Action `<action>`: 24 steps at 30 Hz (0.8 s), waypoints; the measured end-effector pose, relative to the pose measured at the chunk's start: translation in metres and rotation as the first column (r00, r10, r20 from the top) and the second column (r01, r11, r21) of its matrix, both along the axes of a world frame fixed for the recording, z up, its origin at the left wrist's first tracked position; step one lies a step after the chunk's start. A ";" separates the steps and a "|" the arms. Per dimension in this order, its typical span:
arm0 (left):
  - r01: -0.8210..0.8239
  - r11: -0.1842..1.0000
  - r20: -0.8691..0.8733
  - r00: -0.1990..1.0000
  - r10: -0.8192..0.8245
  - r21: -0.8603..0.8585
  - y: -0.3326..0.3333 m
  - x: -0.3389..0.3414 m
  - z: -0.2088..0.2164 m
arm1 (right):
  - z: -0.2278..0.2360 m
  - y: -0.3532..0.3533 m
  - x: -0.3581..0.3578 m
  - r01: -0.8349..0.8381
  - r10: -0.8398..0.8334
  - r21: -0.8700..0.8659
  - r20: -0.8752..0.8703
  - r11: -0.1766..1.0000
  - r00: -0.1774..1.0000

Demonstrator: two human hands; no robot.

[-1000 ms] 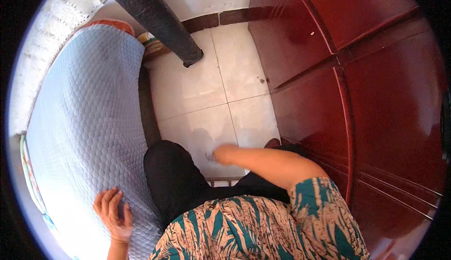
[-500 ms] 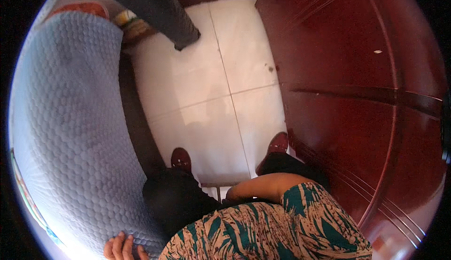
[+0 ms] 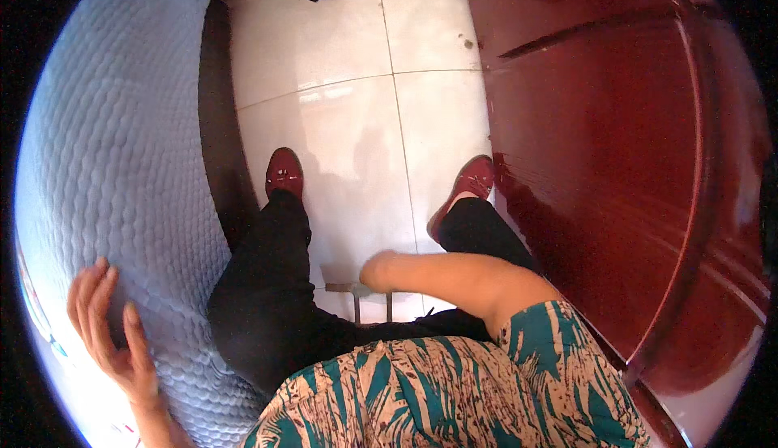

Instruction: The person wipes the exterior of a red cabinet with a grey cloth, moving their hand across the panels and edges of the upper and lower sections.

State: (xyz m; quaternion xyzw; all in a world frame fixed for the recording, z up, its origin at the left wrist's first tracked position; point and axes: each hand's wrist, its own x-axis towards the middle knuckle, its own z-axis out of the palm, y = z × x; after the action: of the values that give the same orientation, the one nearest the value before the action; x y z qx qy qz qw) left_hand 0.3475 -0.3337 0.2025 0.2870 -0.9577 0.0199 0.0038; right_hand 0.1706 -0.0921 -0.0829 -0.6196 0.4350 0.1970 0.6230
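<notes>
Pale-blue quilted fabric cover (image 3: 130, 164) brightening toward white at lower left, faint shadows on glossy white square floor tiles (image 3: 356, 136), sheen on dark-red polished panels (image 3: 592, 148), fisheye-bent edges

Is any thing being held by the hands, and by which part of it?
The left hand, over the blue quilted cover, holds nothing visible. Under the blurred right hand shows a greyish thing; whether and where it is held cannot be told.
</notes>
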 end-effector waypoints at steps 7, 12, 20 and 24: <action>0.020 1.000 -0.174 0.985 -0.020 -0.001 0.006 -0.002 0.000 | 0.032 0.001 -0.033 0.153 -0.174 -0.099 -0.268 0.983 0.947; 0.031 0.998 -0.241 0.970 -0.017 0.054 0.005 -0.008 0.003 | 0.048 0.022 -0.041 0.292 -0.340 -0.204 -0.266 0.934 0.902; 0.089 0.994 -0.299 0.948 -0.106 -0.068 0.009 -0.004 0.002 | 0.116 0.046 -0.036 0.645 -0.777 -0.495 -0.103 0.582 0.621; 0.068 0.993 -0.329 0.939 -0.097 -0.097 0.008 -0.002 -0.002 | 0.151 0.073 -0.044 0.775 -0.932 -0.581 0.074 0.249 0.355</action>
State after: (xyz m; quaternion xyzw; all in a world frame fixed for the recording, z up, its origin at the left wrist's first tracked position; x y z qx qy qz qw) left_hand 0.3458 -0.3252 0.2008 0.2454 -0.9528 0.0112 0.1786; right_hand 0.1265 -0.0193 0.0676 -0.3832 0.8220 -0.2177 0.3607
